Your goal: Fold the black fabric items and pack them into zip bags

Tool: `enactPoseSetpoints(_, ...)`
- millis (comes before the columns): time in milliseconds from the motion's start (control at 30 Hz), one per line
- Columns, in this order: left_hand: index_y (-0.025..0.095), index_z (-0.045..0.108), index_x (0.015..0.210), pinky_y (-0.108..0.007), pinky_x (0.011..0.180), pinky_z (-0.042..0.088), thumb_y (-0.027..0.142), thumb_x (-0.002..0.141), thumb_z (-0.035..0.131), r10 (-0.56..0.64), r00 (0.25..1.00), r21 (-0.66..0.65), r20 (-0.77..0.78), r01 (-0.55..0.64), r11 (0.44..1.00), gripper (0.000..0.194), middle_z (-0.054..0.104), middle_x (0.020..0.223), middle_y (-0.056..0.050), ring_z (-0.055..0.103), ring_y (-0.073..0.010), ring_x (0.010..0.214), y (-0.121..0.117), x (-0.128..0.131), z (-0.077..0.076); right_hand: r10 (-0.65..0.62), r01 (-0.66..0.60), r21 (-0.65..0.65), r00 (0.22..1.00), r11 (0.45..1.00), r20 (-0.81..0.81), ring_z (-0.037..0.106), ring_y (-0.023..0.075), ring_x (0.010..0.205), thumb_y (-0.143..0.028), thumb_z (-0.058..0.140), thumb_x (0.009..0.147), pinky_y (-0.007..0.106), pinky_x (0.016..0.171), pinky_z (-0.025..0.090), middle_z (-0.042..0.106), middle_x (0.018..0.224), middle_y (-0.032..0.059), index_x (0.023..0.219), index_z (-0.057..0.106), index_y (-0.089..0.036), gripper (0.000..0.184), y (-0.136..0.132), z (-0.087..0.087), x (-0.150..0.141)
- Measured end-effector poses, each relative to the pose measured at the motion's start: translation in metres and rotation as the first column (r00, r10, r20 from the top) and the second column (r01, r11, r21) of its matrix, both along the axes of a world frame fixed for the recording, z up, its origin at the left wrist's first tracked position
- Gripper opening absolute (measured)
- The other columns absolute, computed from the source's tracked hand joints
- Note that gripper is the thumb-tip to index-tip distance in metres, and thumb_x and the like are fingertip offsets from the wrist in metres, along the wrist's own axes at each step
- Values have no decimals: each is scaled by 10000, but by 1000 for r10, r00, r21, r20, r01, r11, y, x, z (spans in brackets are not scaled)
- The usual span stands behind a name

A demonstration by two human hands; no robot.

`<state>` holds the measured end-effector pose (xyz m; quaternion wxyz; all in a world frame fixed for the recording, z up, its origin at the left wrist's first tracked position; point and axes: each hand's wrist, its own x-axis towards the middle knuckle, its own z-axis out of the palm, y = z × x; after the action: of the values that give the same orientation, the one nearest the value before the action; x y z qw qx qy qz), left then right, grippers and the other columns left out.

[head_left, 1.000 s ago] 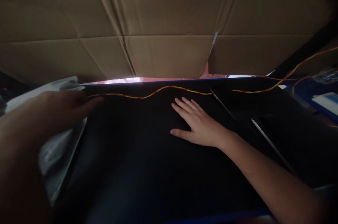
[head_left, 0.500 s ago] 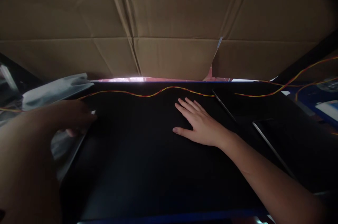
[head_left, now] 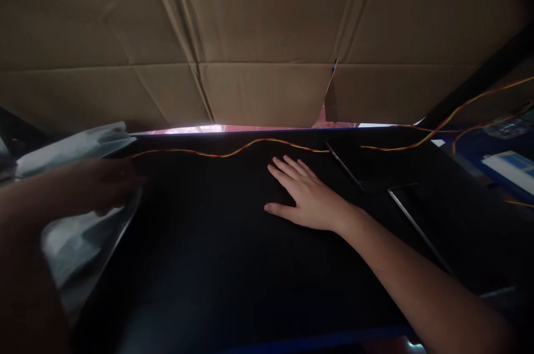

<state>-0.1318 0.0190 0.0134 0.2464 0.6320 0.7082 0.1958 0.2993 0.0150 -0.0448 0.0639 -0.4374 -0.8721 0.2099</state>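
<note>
My right hand (head_left: 306, 197) lies flat on a black surface (head_left: 208, 254), its fingers spread, with nothing in it. Just beyond it a red and yellow twisted wire (head_left: 233, 152) runs across the surface. My left hand (head_left: 112, 182) is at the surface's left edge, over clear plastic wrapping (head_left: 79, 237). Dark and smeared by motion, its fingers do not show clearly, and I cannot see what they hold, if anything. A dark phone (head_left: 348, 160) rests to the right of my right hand, on the line of the wire.
A larger dark flat device with a shiny edge (head_left: 417, 226) lies beyond my right forearm. Creased brown cardboard (head_left: 258, 20) hangs across the back. A whitish plastic bag (head_left: 75, 148) sits at the far left. On the right is a white and blue packet (head_left: 511, 168).
My left hand and forearm have shifted left in the view, and more of the clear plastic shows under them. My right hand stays flat. The whole view has slid slightly left.
</note>
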Motion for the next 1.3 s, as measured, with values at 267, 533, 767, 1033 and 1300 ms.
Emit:
enactPoseSetpoints(267,233,607,1063,-226,397,445,546,982,662,-214,884,85,414,197,977,328,636,641,53,581,-134,442,-17,154,11,-1,3,44,999,999,-40,84,352,1697,-760,568,995,591,1379,115,171,1822,123,1723,322,-136,990,1,-5,2)
enactPoseSetpoints(533,270,650,1344,-524,1061,495,432,1067,582,-602,741,278,-298,671,687,327,694,1312,-85,651,-310,1234,-3,158,-37,-32,117,200,923,973,-385,566,285,1449,-188,653,1007,532,1232,454,633,1522,129,1516,545,-225,521,3,-7,4)
enactPoseSetpoints(767,267,655,1358,-549,1080,444,453,1087,527,-560,772,284,-301,633,720,353,667,1376,-88,607,-326,1281,1,159,-48,318,-333,10,889,943,-330,640,165,906,-166,859,846,328,877,524,668,984,-31,1110,675,-238,330,-26,17,-10)
enactPoseSetpoints(1033,272,652,1367,-556,1097,438,448,1081,535,-591,761,279,-266,648,709,356,664,1376,-91,599,-327,1295,2,157,-47,496,-356,380,779,854,-385,584,150,795,-338,692,1065,319,773,471,697,935,10,1060,772,-198,161,-39,15,-20)
enactPoseSetpoints(1300,288,624,1431,-528,1135,424,456,1053,615,-688,694,240,-210,719,652,414,646,1423,-85,568,-327,1329,7,148,-44,402,-394,117,796,912,-453,625,111,785,-169,773,950,291,849,470,688,833,-52,916,759,-211,56,-40,24,-14)
